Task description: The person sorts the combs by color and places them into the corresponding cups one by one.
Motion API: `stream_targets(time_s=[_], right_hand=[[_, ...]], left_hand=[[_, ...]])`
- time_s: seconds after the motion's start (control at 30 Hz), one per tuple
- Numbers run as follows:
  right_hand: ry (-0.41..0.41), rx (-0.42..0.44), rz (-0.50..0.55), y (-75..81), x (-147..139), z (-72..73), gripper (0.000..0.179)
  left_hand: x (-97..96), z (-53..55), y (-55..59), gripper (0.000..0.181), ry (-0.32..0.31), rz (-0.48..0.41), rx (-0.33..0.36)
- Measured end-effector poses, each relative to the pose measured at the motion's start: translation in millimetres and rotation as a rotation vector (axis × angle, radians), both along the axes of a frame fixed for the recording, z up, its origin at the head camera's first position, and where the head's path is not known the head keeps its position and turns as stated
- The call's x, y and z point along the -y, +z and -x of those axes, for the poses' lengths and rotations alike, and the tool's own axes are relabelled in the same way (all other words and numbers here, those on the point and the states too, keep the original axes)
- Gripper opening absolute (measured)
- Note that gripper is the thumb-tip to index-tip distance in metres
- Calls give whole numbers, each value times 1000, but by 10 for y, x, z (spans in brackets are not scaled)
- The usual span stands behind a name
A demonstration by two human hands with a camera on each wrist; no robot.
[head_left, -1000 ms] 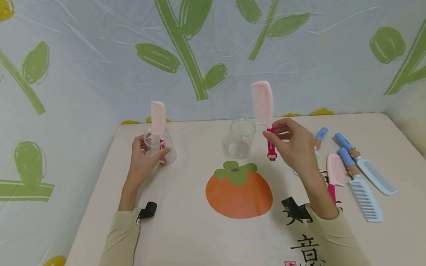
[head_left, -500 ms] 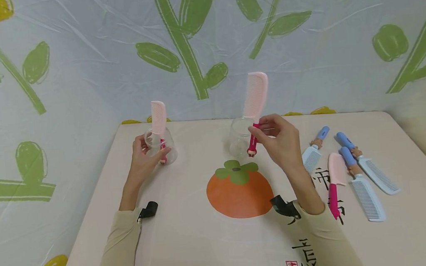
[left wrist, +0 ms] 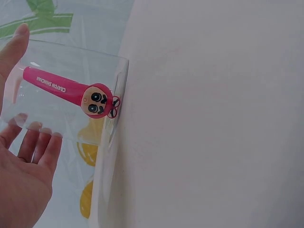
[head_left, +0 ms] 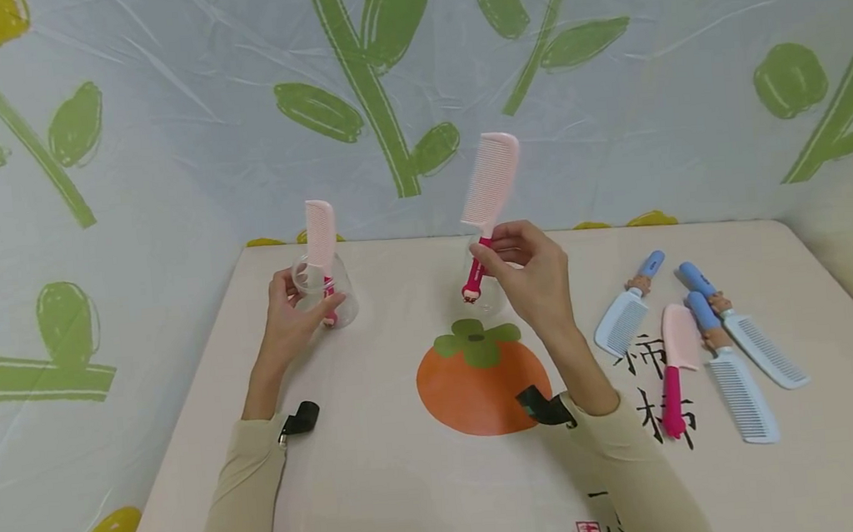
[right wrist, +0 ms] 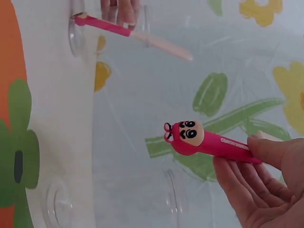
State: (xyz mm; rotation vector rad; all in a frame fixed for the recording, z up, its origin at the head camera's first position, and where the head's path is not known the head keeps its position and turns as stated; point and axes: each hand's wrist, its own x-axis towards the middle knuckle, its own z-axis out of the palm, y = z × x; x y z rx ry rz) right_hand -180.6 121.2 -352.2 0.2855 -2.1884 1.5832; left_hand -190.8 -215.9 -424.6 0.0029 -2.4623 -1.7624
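My left hand [head_left: 285,320] holds a clear jar [head_left: 347,304] at the table's back left, thumb on one side and fingers on the other. Inside that jar a pink comb [head_left: 321,234] stands handle down; its red handle [left wrist: 54,85] with a cartoon face shows through the wall in the left wrist view. My right hand [head_left: 541,282] pinches another pink comb [head_left: 493,179] by its red handle, teeth end up and tilted. The face end of this handle [right wrist: 216,145] is free in the right wrist view. A second clear jar [right wrist: 173,199] stands near it, partly hidden by the right hand in the head view.
To the right lie several blue combs [head_left: 741,396] and one pink comb [head_left: 679,338] with a red handle. The pale table cover [head_left: 384,486] bears a printed orange persimmon [head_left: 481,391] and black characters. A flowered sheet [head_left: 199,150] rises behind the table.
My right hand has moved left and slightly up with its pink comb, from beside the second jar to over it. The comb now leans more. My left hand keeps its hold.
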Motion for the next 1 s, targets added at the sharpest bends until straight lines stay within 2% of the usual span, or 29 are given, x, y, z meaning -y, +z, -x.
stream_targets(time_s=[0.1, 0.4, 0.5, 0.73, 1.0], right_hand=[[17, -8, 28, -7, 64, 17, 28], [88, -3, 192, 14, 225, 83, 27], [111, -3, 244, 17, 286, 96, 29], [156, -10, 371, 7, 427, 147, 31], [182, -48, 427, -11, 630, 199, 31]], left_hand=[[-36, -38, 66, 79, 6, 12, 10], [-51, -53, 110, 76, -13, 0, -35], [-29, -26, 69, 77, -8, -10, -29], [87, 104, -203, 81, 7, 14, -33], [98, 103, -241, 85, 12, 25, -46]])
